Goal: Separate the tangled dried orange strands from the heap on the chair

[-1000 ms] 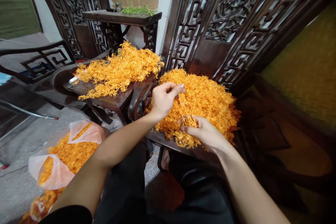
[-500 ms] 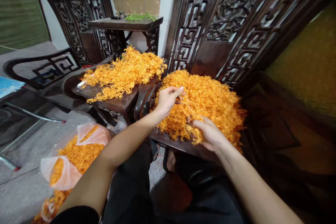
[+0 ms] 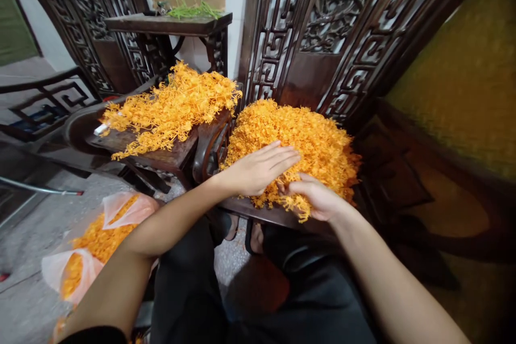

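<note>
A big heap of small orange plastic flower-like pieces point(image 3: 306, 126) fills the seat of a carved dark wooden chair point(image 3: 250, 207). My left hand point(image 3: 264, 167) lies flat at the near side of this heap, its fingers stretched out together and pointing right. Just right of it, my right hand point(image 3: 318, 196) is closed around a small bunch of orange pieces point(image 3: 297, 205), and their curled ends stick out below the fingers. The left fingertips are close to the right thumb; whether they touch cannot be made out.
More orange strands point(image 3: 177, 105) lie on a low wooden table point(image 3: 161, 155) to the left. On the floor is a translucent plastic bag point(image 3: 129, 212) filled with orange pieces. Green stems point(image 3: 195, 9) rest on a dark stand point(image 3: 169, 24) behind. Carved chair backs point(image 3: 318, 72) rise at the rear.
My left hand has gone from pinching thin orange strands to lying flat, nearer my right hand. The right hand keeps its hold. The camera view has turned slightly right.
</note>
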The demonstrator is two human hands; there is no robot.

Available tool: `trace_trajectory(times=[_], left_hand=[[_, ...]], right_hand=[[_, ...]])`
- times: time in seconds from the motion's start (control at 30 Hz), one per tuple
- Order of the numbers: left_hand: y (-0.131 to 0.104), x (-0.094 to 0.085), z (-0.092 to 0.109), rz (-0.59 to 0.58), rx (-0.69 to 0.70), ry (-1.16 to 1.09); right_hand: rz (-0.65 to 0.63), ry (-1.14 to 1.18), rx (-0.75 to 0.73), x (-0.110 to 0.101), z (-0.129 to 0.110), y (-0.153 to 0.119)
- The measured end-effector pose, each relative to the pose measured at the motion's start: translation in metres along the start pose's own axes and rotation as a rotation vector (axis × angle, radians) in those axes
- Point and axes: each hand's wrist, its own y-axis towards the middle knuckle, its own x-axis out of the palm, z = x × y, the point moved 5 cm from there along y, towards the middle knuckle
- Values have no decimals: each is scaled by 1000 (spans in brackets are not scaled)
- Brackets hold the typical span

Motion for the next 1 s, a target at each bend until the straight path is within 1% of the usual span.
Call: trace_trajectory(times=[0.07, 0.1, 0.17, 0.2, 0.23, 0.3, 0.37, 0.4, 0.47, 0.53, 0.6, 0.63, 0.67, 0.7, 0.77, 0.8, 0.93, 1.0], left_hand=[[-2, 10, 1, -114, -86, 17], [-4, 15, 1, -177, -151, 12], [-8, 21, 1, -283, -315, -5], [-10, 22, 0, -325, -399, -23], [-12, 22, -2, -359, -474, -54], [-16, 22, -6, -406, -568, -188], [-16, 24, -12, -437, -589, -416], [-16, 25, -16, -437, -588, -537], [-15, 28, -26, -377, -619, -731], [-14, 30, -38, -226, -707, -823], [-14, 32, -48, -46, -800, -846], [-14, 32, -50, 22, -831, -848], [-13, 33, -51, 70, -850, -844], [-12, 33, -51, 100, -860, -830], [-9, 31, -49, 124, -859, -757], [-7, 31, -47, 120, -848, -699], [0, 31, -40, 85, -778, -490], [1, 32, -39, 75, -755, -444]], right_hand=[[-96, -84, 48, 3, 6, -3], [-153, -147, 49, 4, 7, -3], [-244, -378, -41, 3, 6, 0], [-259, -528, -100, 2, 4, 2], [-243, -685, -160, 0, 1, 4], [-150, -976, -261, -4, -4, 9], [-67, -1162, -369, -8, -10, 12], [-40, -1191, -439, -10, -13, 13], [68, -1145, -599, -17, -22, 13], [279, -1029, -730, -32, -32, 11], [497, -889, -789, -48, -39, 7], [563, -822, -795, -52, -40, 5], [590, -763, -791, -54, -40, 4], [586, -718, -782, -52, -40, 3], [539, -691, -760, -43, -39, 4], [526, -707, -751, -37, -39, 6], [555, -812, -748, -21, -42, 17], [482, -813, -760, -16, -43, 25]])
